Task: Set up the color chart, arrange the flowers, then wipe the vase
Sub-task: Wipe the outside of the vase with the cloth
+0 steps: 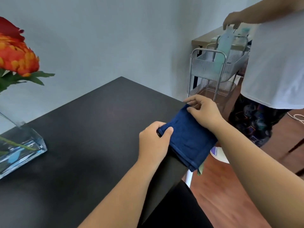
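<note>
Holding a folded dark blue cloth (pixel 189 137) over the right edge of the matte black table (pixel 82 137), the person grips it with both hands. The left hand (pixel 153 142) pinches the near corner, thumb on top; the right hand (pixel 204 112) pinches the far corner between curled fingers. Well apart at the table's left stands a clear rectangular glass vase (pixel 21 148) with an orange-red flower (pixel 16 58). Another person in a white shirt (pixel 276 63) stands beside a wire cart (pixel 213 69).

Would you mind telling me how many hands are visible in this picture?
3. The left hand and the right hand both grip the blue cloth at the table's edge. A bystander's hand reaches over the cart at upper right. Their other hand is out of view.
</note>
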`<action>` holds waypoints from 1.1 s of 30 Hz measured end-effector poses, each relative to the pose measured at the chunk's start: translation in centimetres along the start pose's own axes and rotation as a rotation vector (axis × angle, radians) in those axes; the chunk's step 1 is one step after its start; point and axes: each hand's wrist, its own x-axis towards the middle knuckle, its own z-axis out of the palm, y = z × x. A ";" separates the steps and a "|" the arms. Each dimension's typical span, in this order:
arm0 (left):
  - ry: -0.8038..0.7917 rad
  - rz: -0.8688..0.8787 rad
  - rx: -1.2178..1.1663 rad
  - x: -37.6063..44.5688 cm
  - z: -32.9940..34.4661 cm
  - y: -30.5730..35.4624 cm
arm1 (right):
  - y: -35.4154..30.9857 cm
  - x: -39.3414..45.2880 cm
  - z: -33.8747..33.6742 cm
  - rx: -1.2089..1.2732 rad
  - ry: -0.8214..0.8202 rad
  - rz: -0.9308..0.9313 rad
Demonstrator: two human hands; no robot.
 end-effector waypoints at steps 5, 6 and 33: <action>0.052 0.034 0.325 1.7 -0.3 -1.3 | 0.6 1.8 0.9 0.068 -0.074 0.067; 0.082 0.038 0.380 2.0 -0.3 -1.4 | 0.6 2.1 0.9 0.078 -0.083 0.077; -0.430 0.188 0.787 -0.9 -0.9 -2.4 | 0.1 -1.0 1.5 -0.672 -0.416 -0.239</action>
